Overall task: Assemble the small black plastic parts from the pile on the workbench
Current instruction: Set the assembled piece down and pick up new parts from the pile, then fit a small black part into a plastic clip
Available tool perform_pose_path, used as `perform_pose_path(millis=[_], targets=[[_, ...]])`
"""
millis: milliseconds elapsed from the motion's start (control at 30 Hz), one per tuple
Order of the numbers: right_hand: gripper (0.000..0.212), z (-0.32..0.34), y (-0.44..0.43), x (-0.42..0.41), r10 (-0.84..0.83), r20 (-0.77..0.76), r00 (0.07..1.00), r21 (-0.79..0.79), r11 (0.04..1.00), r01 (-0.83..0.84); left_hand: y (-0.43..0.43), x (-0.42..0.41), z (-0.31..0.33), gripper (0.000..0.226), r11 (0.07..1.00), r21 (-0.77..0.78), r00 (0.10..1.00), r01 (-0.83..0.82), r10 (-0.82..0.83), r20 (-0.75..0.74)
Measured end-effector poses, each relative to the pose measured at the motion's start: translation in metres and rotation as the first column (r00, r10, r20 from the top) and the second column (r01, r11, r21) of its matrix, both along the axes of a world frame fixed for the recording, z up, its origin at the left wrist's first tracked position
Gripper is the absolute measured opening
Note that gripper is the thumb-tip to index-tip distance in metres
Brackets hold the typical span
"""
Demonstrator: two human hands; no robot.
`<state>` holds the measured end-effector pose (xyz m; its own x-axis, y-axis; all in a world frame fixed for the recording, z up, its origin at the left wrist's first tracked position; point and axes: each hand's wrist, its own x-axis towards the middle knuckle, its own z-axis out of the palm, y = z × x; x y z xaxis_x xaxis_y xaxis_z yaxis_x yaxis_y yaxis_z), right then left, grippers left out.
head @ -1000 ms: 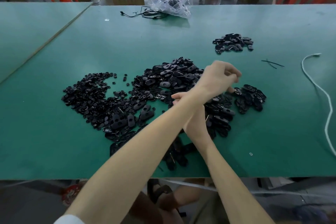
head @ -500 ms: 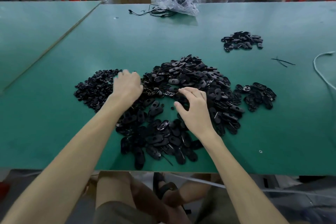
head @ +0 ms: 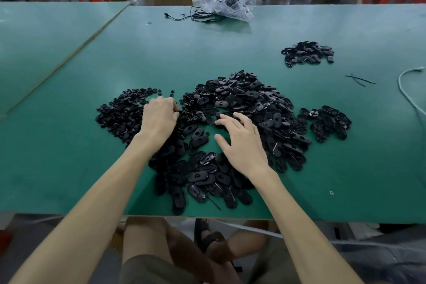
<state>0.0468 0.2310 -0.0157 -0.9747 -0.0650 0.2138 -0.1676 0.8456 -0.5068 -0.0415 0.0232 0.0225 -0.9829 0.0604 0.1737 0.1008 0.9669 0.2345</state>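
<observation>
Black plastic parts lie in heaps on the green workbench. A heap of small parts is on the left, and a big pile of oval shells fills the middle and runs to the near edge. My left hand rests at the small heap's right edge with its fingers curled down into the parts and its fingertips hidden. My right hand hovers over the oval shells with fingers spread, its fingertips touching shells near a small bare gap.
A smaller group of ovals lies to the right and another heap farther back. A clear plastic bag with black cables sits at the far edge. A white cord runs along the right. Thin black ties lie nearby.
My left arm, which crossed over my right to the right-hand group of ovals one second ago, has swung back left to the small-part heap. My right hand reached slightly forward onto the oval shells.
</observation>
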Motion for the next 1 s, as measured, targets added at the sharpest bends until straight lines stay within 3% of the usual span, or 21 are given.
perform_pose_path(millis=[233, 600, 733, 867, 1000], targets=[[0.011, -0.001, 0.001, 0.0, -0.04, -0.04, 0.998, -0.112, 0.993, 0.035, 0.003, 0.005, -0.005, 0.011, 0.999, 0.01, 0.997, -0.037, 0.037, -0.062], [0.001, 0.002, 0.001, 0.001, -0.041, -0.08, 0.996, -0.17, 0.985, 0.027, 0.006, 0.009, -0.002, 0.005, 0.986, 0.144, 0.995, -0.08, 0.087, -0.045], [0.004, 0.001, 0.001, -0.001, -0.08, -0.123, 0.989, -0.3, 0.953, 0.04, 0.01, 0.015, 0.001, 0.007, 0.971, 0.238, 0.996, -0.011, 0.032, -0.082], [0.005, 0.005, 0.007, 0.0, -0.242, -0.115, 0.964, -0.506, 0.849, 0.152, 0.028, 0.032, 0.014, 0.001, 0.777, 0.607, 0.977, 0.166, -0.213, 0.005], [0.006, 0.007, 0.009, 0.004, -0.31, -0.082, 0.947, -0.628, 0.754, 0.192, 0.058, 0.047, 0.012, 0.002, 0.654, 0.708, 0.935, 0.266, -0.354, -0.025]])
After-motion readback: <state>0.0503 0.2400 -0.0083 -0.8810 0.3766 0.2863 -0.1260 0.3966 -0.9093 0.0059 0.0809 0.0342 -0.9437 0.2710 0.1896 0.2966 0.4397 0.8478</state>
